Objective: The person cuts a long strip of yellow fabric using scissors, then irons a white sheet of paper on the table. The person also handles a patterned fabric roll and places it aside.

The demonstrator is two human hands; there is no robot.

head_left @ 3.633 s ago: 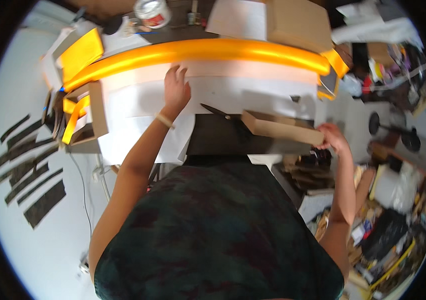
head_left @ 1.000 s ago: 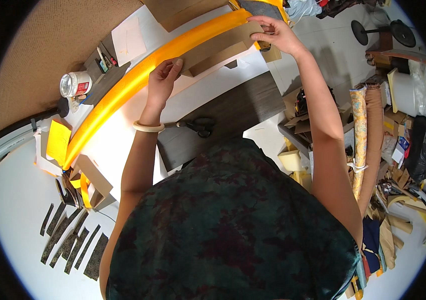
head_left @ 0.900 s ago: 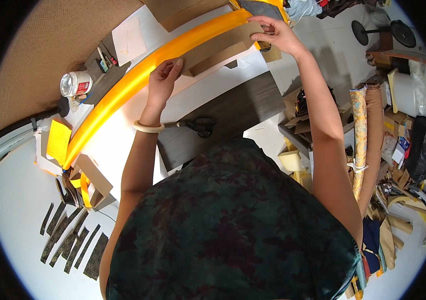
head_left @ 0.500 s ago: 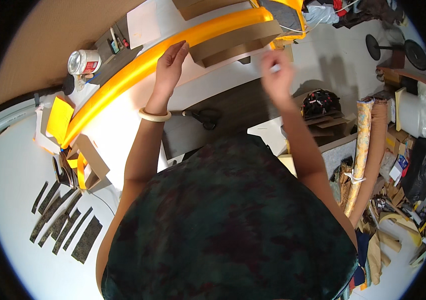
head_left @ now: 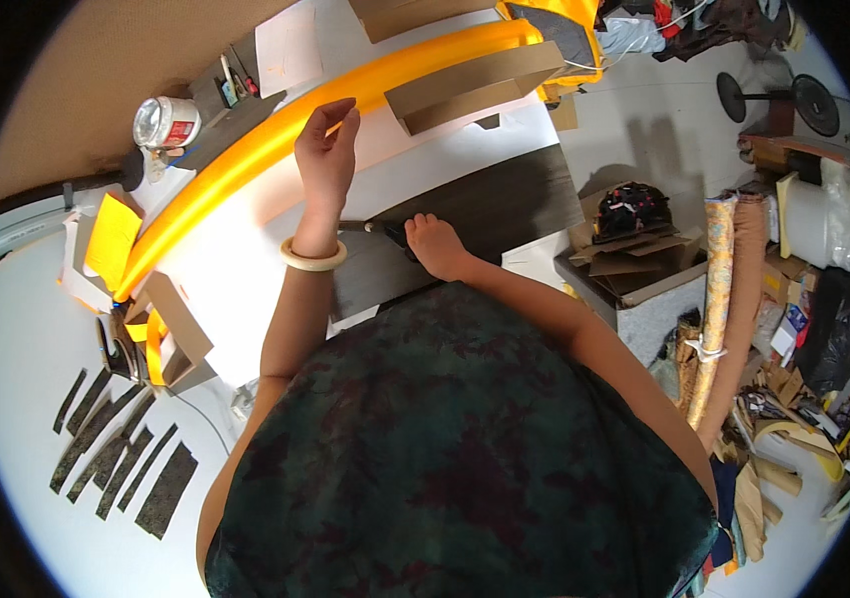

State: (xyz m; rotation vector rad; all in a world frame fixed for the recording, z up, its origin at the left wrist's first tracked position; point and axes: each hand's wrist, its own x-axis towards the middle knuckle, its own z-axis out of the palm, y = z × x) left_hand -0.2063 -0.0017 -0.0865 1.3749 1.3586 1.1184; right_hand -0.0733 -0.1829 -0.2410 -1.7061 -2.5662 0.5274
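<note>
My right hand (head_left: 435,247) is closed over the black handles of a pair of scissors (head_left: 404,237) lying on a dark grey board (head_left: 535,194). The scissors' blades point left, toward my left wrist. Above the lit white table, my left hand (head_left: 327,149) is raised, with thumb and fingertips brought close together. Whatever lies between those fingertips, if anything, is too small to make out. A cream bangle circles my left wrist. To the right of that hand stands a long, folded brown cardboard piece (head_left: 475,90), and behind both runs a shiny yellow strip (head_left: 365,80).
A white-lidded jar (head_left: 166,122) stands at the back left. Dark patterned strips (head_left: 106,429) lie at far left, near a small cardboard box (head_left: 179,329). Right of the table are an open carton (head_left: 634,279), tall fabric rolls (head_left: 719,289) and piled scraps.
My right hand has come down and left from beside the cardboard piece onto the scissors. The left hand has shifted slightly left and down, away from the cardboard's end.
</note>
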